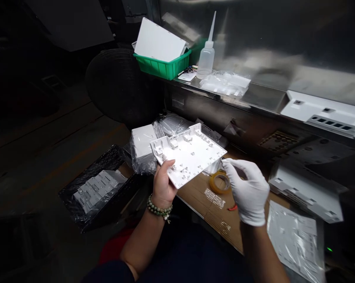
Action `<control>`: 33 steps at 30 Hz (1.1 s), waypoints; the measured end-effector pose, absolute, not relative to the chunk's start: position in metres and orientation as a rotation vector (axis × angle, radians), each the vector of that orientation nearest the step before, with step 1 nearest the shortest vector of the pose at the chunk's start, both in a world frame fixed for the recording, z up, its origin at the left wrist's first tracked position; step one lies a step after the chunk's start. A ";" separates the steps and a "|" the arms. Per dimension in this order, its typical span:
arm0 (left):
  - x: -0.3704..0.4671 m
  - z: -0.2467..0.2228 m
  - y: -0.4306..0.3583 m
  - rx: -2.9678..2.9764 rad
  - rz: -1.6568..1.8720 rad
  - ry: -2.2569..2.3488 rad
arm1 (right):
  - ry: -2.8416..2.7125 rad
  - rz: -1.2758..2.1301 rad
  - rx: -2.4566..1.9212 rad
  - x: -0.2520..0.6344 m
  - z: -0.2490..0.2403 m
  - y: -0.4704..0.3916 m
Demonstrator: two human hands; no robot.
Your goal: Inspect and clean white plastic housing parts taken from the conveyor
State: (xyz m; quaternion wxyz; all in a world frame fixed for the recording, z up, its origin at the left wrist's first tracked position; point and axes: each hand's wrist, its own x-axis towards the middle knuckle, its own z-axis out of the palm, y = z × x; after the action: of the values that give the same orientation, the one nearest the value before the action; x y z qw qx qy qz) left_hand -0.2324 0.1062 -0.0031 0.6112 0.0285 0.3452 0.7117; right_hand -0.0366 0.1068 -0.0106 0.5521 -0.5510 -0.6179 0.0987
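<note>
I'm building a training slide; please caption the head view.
A bare left hand holds a white panel, the gloved right hand near its corner.

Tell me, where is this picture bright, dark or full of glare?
Head view: the left side sinks into near-black; pale, smeared reflections cross the metal wall, and glints streak the plastic bag at lower right; the white panel in the left hand stands out bright and fairly sharp.

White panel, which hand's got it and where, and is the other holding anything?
The left hand holds the panel by its lower left edge; whether the right hand holds anything cannot be told.
</note>
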 end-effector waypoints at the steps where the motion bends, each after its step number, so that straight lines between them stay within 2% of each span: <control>1: -0.233 0.000 0.108 0.047 1.613 0.784 | -1.479 0.321 -1.269 -0.037 -0.006 0.102; 4: -0.234 0.007 0.112 -0.017 1.500 0.708 | -1.644 0.540 -1.137 -0.052 0.007 0.083; 7: -0.229 0.012 0.112 0.025 1.430 0.599 | -1.800 0.602 -1.054 -0.077 0.013 0.069; 17: -0.215 0.015 0.110 0.039 1.442 0.588 | -2.006 0.430 -1.006 -0.078 -0.001 0.065; 33: -0.209 0.016 0.108 0.021 1.315 0.615 | -1.916 0.474 -0.986 -0.084 0.002 0.057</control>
State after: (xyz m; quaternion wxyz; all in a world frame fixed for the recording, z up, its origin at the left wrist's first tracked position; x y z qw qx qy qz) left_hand -0.2085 0.1083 0.0160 0.7477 0.0096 0.2812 0.6014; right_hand -0.0837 0.0569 0.0019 0.4508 -0.3989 -0.7752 0.1916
